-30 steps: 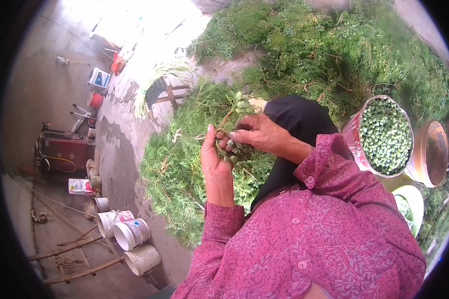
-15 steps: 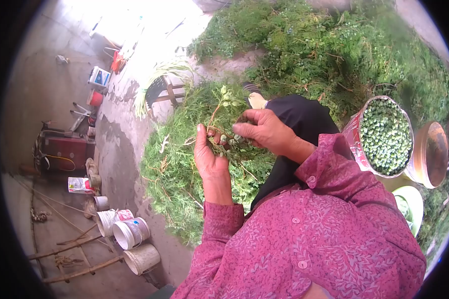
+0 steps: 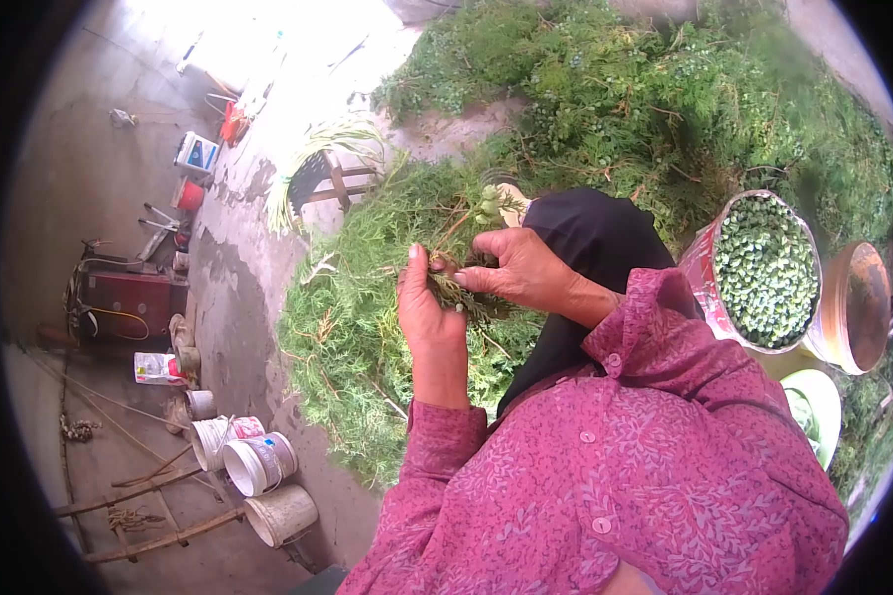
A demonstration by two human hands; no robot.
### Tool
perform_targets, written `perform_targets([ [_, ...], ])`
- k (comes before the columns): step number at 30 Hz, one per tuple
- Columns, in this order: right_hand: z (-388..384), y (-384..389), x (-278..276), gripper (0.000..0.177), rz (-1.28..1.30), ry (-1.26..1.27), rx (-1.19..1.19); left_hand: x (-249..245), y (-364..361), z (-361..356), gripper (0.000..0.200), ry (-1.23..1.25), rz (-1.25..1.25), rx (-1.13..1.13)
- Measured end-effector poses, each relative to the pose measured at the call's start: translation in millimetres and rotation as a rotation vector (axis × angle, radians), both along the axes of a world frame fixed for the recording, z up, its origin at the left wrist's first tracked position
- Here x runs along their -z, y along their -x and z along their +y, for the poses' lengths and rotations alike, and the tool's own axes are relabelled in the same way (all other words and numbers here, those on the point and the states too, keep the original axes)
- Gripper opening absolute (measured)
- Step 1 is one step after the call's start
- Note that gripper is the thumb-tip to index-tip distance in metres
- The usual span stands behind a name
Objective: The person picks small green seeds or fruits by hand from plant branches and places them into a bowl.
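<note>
My left hand (image 3: 433, 315) is closed around a green sprig (image 3: 456, 226) whose stem slants up to a cluster of pale green cones (image 3: 490, 204). Against it, my right hand (image 3: 526, 270) pinches at the same sprig, thumb and fingers together close to the left fingertips. Whether a loose cone lies between the right fingers is hidden. Beneath both hands spreads a heap of cut green branches (image 3: 352, 347). At the right stands a red and white bucket (image 3: 702, 260) filled with small green cones (image 3: 767, 273).
More branches (image 3: 655, 109) cover the floor ahead. An orange-brown container (image 3: 871, 307) and a pale green basin (image 3: 826, 397) stand right. Left are white buckets (image 3: 260, 464), a wooden ladder (image 3: 164, 531), a dark red box (image 3: 124, 305) and a small stool (image 3: 339, 186).
My right hand has moved slightly left and down against the left fingers. The sprig's tip has swung right and lower, and my left hand has shifted a little right.
</note>
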State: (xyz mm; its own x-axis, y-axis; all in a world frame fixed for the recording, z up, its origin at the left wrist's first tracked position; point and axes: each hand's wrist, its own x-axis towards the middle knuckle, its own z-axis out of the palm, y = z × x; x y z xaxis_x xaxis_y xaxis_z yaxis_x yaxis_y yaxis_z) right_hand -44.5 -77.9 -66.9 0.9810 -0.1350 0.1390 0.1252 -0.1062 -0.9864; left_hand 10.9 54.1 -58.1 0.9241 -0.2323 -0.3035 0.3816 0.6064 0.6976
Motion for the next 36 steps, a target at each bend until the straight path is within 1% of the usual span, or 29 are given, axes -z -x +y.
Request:
perform_targets([
  [1,-0.6,0.9,-1.6,0.037,0.000,0.000,0.000,0.1,0.0,-0.4,0.016,0.000,0.000,0.000],
  [3,-1.8,3.5,-7.0,0.034,-0.061,0.199,0.012,-3.0,1.3,-2.7,0.016,-0.063,0.045,-0.055],
  [4,-1.5,3.4,-5.1,0.034,-0.061,0.199,0.012,-3.4,1.0,-1.5,0.016,-0.064,0.045,-0.055],
  [6,-0.7,2.8,0.3,0.030,-0.160,0.290,0.032,-4.5,-1.8,3.6,0.017,-0.005,0.018,0.052],
  [7,-1.4,2.7,0.6,0.030,-0.160,0.290,0.033,-4.5,-6.0,7.3,0.017,-0.005,0.018,0.053],
  [9,-5.1,0.0,-2.4,0.022,-0.115,-0.040,0.067,-7.2,-15.4,13.7,0.022,0.062,0.043,0.011],
  [10,-9.1,-0.2,-6.5,0.022,-0.116,-0.040,0.065,-11.3,-15.9,16.1,0.022,0.062,0.042,0.009],
  [12,-17.4,4.2,-20.4,0.008,0.255,-0.735,-0.113,-23.6,-11.9,20.5,0.023,0.005,0.051,0.100],
  [14,-15.4,6.5,-27.2,0.007,0.296,-0.760,-0.136,-24.2,-13.0,17.9,0.026,-0.037,0.036,0.074],
  [16,-13.5,7.9,-29.7,0.006,0.323,-0.834,-0.201,-22.1,-15.7,15.1,0.032,-0.102,-0.080,-0.018],
  [17,-14.3,6.5,-25.1,0.006,0.323,-0.833,-0.200,-24.4,-14.7,14.3,0.032,-0.101,-0.079,-0.018],
  [19,-17.7,1.9,-15.1,0.006,0.193,-1.082,-0.183,-32.7,-11.5,12.8,0.032,-0.141,-0.037,-0.066],
  [20,-20.6,1.2,-12.9,0.006,0.193,-1.081,-0.185,-30.6,-14.6,16.9,0.032,-0.141,-0.037,-0.067],
  [22,-25.2,2.3,-17.2,0.006,0.059,-1.152,-0.163,-21.4,-26.2,32.7,0.032,-0.156,-0.041,-0.055],
  [23,-25.2,1.5,-12.4,0.006,0.048,-1.065,-0.196,-18.3,-28.6,38.1,0.028,-0.079,-0.053,-0.033],
  [24,-22.4,1.6,-12.5,0.006,0.047,-1.064,-0.196,-19.7,-26.3,34.5,0.028,-0.079,-0.053,-0.033],
  [26,-13.8,2.2,-13.7,0.008,0.265,-1.012,-0.161,-22.8,-18.1,23.0,0.021,-0.086,-0.069,-0.170],
  [27,-12.4,0.9,-13.5,0.011,0.255,-1.002,-0.230,-17.5,-15.5,24.1,0.018,0.004,-0.080,-0.076],
  [28,-11.9,1.8,-15.1,0.011,0.255,-1.002,-0.231,-12.3,-13.4,19.9,0.018,0.004,-0.080,-0.077],
  [30,-10.9,5.0,-22.4,0.019,0.316,-1.027,-0.188,-2.9,-4.8,3.8,0.019,-0.157,-0.019,-0.134],
  [31,-11.5,5.4,-22.0,0.019,0.316,-1.025,-0.188,0.1,1.1,-1.8,0.019,-0.155,-0.019,-0.134],
  [33,-13.4,6.5,-20.3,0.031,0.298,-0.976,-0.264,5.0,14.0,-11.3,0.029,-0.163,-0.061,-0.042],
  [34,-14.0,7.1,-20.5,0.031,0.300,-0.976,-0.262,6.1,17.3,-12.5,0.036,-0.168,-0.081,0.003],
  [35,-14.5,7.4,-20.8,0.037,0.321,-0.930,-0.265,10.9,14.3,-8.4,0.038,-0.091,-0.098,0.168],
  [36,-14.8,7.2,-20.9,0.044,0.341,-0.883,-0.269,11.6,16.1,-8.3,0.038,-0.091,-0.097,0.167],
])
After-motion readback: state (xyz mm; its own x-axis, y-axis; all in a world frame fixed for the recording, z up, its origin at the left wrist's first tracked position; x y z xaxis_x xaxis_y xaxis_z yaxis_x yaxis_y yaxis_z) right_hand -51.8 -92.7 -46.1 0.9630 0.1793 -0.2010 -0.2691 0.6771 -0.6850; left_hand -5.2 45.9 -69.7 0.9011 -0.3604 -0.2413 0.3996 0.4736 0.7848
